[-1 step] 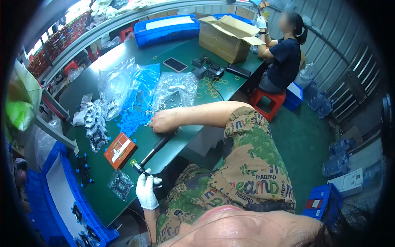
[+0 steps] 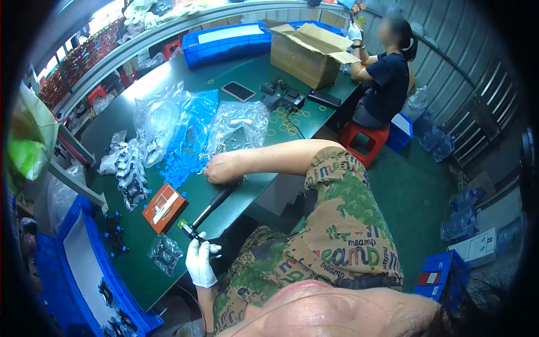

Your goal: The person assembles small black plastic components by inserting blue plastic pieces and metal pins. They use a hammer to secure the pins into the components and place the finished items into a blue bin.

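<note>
In a white glove, my left hand point(image 2: 200, 263) is at the table's near edge with its fingers curled. Its fingertips meet the dark end of a hammer's head; whatever they hold is too small to tell. The hammer point(image 2: 206, 215) lies with its yellow-green face to the left and its black handle toward my right hand. My bare right hand point(image 2: 223, 168) rests on the table, fingers bent together and tips hidden. Close by are small metal pins point(image 2: 203, 157), a heap of small blue parts point(image 2: 178, 168) and a clear bag point(image 2: 238, 126) of metal pieces.
An orange-red box point(image 2: 164, 208) and a bagged black part point(image 2: 165, 254) lie left of the hammer. Blue crates point(image 2: 227, 44) stand around the table. Behind are a phone point(image 2: 238, 91), black chargers point(image 2: 283, 95), a carton point(image 2: 303, 59) and a seated person point(image 2: 387, 78).
</note>
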The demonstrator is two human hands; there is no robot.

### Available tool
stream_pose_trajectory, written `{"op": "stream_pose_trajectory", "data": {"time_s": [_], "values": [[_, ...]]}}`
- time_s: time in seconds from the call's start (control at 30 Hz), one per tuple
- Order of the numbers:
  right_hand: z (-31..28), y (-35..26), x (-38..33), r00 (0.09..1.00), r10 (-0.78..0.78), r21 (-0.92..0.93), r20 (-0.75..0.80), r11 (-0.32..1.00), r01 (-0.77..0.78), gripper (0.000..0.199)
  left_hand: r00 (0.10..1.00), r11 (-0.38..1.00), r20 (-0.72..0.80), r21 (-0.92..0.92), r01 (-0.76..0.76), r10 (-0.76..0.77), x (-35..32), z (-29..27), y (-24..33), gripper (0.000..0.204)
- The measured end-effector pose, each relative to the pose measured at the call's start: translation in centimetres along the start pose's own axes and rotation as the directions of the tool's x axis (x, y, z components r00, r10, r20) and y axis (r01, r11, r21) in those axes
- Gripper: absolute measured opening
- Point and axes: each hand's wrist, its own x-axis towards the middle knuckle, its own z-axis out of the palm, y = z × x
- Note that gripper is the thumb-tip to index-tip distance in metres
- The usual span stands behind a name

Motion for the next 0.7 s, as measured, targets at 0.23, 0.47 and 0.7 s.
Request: {"op": "stream_pose_trajectory", "data": {"time_s": [0.23,0.47,0.7], "values": [[0.9,1.2,0.9,0.964,0.256,0.145,0.067,0.954,-0.263,0.031,1.000,0.999,0.008,-0.032,0.001,-0.001,0.4,0.2,-0.3,0.039],[0.7,-0.5,1.3,0.787,0.586,0.500,-0.196,0.750,-0.434,0.028,0.997,0.999,0.067,-0.036,-0.028,0.030,0.9,0.2,-0.9,0.035],[3.1,-0.9,2.3,0.482,0.845,0.916,-0.232,0.357,-0.184,0.023,0.994,0.999,0.108,-0.043,0.018,-0.013,2.6,-0.1,-2.0,0.030]]}}
